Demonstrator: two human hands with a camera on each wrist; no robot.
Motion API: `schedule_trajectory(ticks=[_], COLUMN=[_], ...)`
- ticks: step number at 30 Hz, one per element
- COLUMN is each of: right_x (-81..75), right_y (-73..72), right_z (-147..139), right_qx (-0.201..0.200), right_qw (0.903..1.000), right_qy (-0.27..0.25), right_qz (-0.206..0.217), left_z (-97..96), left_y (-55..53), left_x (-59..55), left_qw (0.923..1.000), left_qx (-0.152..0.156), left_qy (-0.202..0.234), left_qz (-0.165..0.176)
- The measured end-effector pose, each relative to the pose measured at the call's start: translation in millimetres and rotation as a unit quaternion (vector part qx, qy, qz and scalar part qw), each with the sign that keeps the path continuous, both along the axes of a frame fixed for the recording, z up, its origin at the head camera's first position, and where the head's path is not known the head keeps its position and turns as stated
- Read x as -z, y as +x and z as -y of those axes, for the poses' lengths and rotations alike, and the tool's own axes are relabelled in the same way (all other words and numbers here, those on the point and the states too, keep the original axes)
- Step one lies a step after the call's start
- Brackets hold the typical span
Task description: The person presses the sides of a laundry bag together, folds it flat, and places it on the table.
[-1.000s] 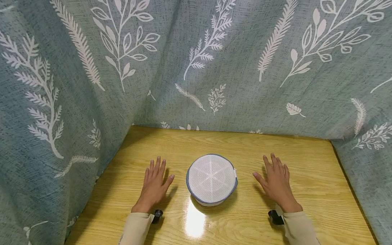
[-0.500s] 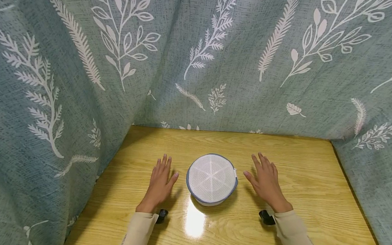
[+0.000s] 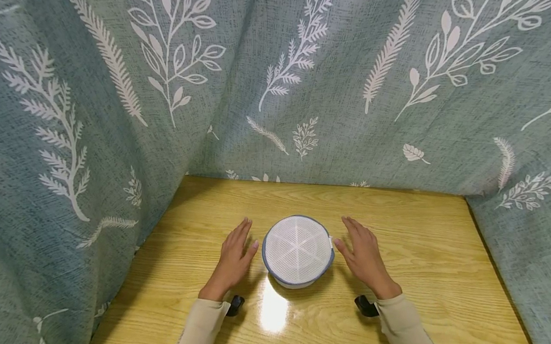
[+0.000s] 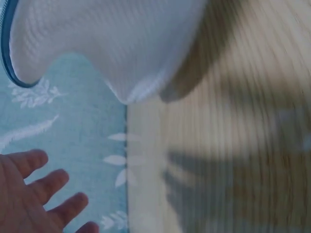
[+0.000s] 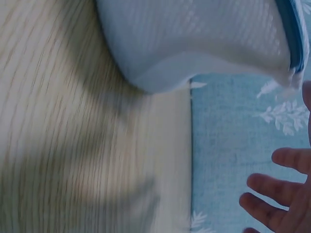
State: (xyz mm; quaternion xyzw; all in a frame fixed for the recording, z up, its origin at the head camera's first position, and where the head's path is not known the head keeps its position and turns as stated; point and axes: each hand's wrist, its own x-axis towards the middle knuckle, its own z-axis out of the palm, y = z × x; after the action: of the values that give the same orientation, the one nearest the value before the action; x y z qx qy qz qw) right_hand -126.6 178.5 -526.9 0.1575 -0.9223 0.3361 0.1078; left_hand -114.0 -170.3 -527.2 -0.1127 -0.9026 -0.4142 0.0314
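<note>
A round white mesh laundry bag [image 3: 296, 251] with a blue zipped rim and a small white tab on its right side stands on the wooden table. Both wrist views show its soft side wall sagging inward. To its left, my left hand [image 3: 234, 256] hovers with extended fingers, the thumb close to the rim. On the other side my right hand [image 3: 363, 253] is held likewise, its thumb tip right by the white tab. Neither hand holds anything. In the left wrist view, spread fingers [image 4: 51, 187] show below the bag.
The wooden table [image 3: 437, 248] extends around the bag, with a bright light reflection in front of it. A blue-green curtain [image 3: 340, 144] with white leaf prints hangs at the back and both sides. Black wrist devices [image 3: 366, 306] sit under both wrists.
Both hands have moved inward toward the bag, the left one rightward and the right one leftward. The bag has stayed in place.
</note>
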Motion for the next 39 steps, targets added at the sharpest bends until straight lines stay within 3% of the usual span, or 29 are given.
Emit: schedule_trajectory(ticks=[8,14,24,32,39], right_x=[-5.5,-10.2,-12.5,-10.6,-8.5], right_y=[3.9,4.8,6.5,5.3,3.7], right_z=[11,18,26,30,33], right_qx=[-0.021,-0.029,-0.012,-0.001,0.002], right_qw=[0.996,0.9888,0.9804,0.975,0.9737], right_qy=[-0.063,-0.112,-0.181,-0.202,-0.203], right_qz=[0.06,0.094,0.078,0.093,0.104], left_z=[-10.7,-15.2,-25.9,-32.5,-32.8], left_y=[2.5,2.5,3.3,2.9,0.9], left_x=[-7.7,-10.9,-13.5,-13.1,-6.5], left_qw=[0.9974,0.9933,0.977,0.9718,0.9752], left_qx=[0.007,-0.006,-0.035,-0.051,-0.054], left_qy=[0.071,0.115,0.204,0.223,0.209], left_qz=[0.008,0.013,0.051,0.057,0.05])
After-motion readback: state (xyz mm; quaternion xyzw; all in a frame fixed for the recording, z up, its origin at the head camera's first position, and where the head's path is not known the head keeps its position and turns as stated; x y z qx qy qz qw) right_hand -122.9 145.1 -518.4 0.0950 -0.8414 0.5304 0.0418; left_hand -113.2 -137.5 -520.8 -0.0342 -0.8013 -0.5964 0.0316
